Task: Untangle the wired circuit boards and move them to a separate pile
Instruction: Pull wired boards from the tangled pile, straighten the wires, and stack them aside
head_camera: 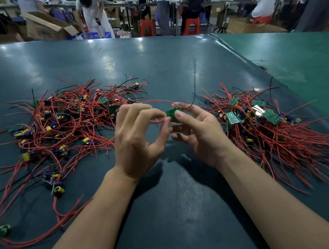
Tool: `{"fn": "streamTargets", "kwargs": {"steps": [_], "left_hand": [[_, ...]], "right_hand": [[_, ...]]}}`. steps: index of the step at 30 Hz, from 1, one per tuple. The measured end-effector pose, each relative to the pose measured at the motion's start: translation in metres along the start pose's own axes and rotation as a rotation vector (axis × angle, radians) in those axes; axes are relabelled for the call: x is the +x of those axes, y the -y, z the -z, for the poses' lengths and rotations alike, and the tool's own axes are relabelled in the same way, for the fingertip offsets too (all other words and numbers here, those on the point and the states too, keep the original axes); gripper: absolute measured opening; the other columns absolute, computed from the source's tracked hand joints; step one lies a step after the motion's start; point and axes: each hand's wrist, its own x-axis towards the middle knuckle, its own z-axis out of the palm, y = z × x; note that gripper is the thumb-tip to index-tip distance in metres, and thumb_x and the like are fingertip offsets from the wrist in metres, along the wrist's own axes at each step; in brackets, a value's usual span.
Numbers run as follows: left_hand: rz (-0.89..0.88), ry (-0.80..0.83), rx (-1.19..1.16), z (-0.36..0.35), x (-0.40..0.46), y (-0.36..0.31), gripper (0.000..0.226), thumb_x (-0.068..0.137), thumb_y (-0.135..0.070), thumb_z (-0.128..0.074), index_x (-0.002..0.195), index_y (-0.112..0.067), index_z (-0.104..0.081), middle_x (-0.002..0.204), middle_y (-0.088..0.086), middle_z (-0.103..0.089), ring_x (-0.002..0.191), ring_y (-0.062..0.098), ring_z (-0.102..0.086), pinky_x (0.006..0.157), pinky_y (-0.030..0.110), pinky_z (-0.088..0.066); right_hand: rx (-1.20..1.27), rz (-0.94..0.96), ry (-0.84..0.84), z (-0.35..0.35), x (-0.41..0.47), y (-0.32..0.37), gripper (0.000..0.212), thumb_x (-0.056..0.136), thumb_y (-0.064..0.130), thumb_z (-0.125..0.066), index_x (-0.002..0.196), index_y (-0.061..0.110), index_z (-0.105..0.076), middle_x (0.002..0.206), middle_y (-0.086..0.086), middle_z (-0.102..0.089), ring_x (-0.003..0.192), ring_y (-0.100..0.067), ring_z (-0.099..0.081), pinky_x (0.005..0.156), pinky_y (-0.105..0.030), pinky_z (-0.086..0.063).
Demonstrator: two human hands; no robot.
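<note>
A small green circuit board [173, 112] with red and black wires is held above the table [154, 65], between two wire piles. The right hand [198, 133] pinches it; the left hand [139, 138] pinches its red wire [157, 101].

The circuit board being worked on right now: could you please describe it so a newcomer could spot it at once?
On the dark green table, look between the tangled pile on the left and the tidier pile on the right. There the left hand and right hand pinch one small green board. It alone is lifted off the table.
</note>
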Motion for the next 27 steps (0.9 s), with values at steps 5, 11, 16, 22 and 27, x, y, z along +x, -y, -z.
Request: {"fn": "streamTargets", "kwargs": {"steps": [5,11,16,22,27], "left_hand": [[0.075,0.058,-0.039,-0.0016,-0.0064,-0.0029,0.031,0.093,-0.026,-0.063,0.067,-0.011,-0.069,0.054,-0.001,-0.057,0.05,0.022,-0.051,0.053,0.036,-0.045],[0.444,0.133,-0.179,-0.0065,-0.0069,-0.0015,0.035,0.096,-0.04,-0.053,0.087,-0.01,-0.071,0.068,-0.002,-0.066,0.057,0.024,-0.064,0.055,0.041,-0.051],[0.542,0.173,-0.397,-0.0087,-0.0069,-0.004,0.019,0.09,-0.032,-0.064,0.095,-0.014,-0.068,0.073,-0.006,-0.068,0.056,0.023,-0.063,0.05,0.041,-0.051],[0.576,0.285,-0.462,-0.0059,-0.0076,-0.0022,0.016,0.089,-0.032,-0.067,0.098,-0.019,-0.068,0.073,-0.014,-0.069,0.055,0.02,-0.06,0.048,0.038,-0.049],[0.664,0.265,-0.636,-0.0043,-0.0029,-0.0066,0.004,0.088,-0.017,-0.066,0.091,-0.017,-0.069,0.069,-0.005,-0.069,0.057,0.011,-0.063,0.051,0.027,-0.051]], "right_hand": [[0.05,0.059,-0.035,0.0018,0.0002,0.001,0.016,0.087,0.015,-0.062,0.102,0.016,-0.055,0.095,-0.01,-0.074,0.06,-0.017,-0.067,0.045,-0.022,-0.05],[-0.145,0.099,-0.069,0.0032,0.0003,-0.0046,0.009,0.088,0.009,-0.067,0.085,0.017,-0.067,0.089,-0.006,-0.073,0.071,-0.016,-0.068,0.046,-0.022,-0.049],[-0.183,0.072,-0.07,0.0055,0.0004,-0.0042,0.009,0.086,0.008,-0.07,0.083,0.016,-0.071,0.077,-0.003,-0.072,0.061,-0.015,-0.067,0.045,-0.022,-0.05],[-0.256,0.067,-0.007,0.0057,-0.004,-0.0011,0.013,0.089,0.002,-0.064,0.086,0.014,-0.062,0.075,0.0,-0.071,0.06,-0.014,-0.067,0.042,-0.021,-0.047],[-0.172,-0.023,-0.012,0.0019,-0.0023,-0.0032,0.015,0.091,0.005,-0.06,0.083,0.016,-0.053,0.072,-0.003,-0.066,0.051,-0.017,-0.063,0.039,-0.021,-0.042]]}}
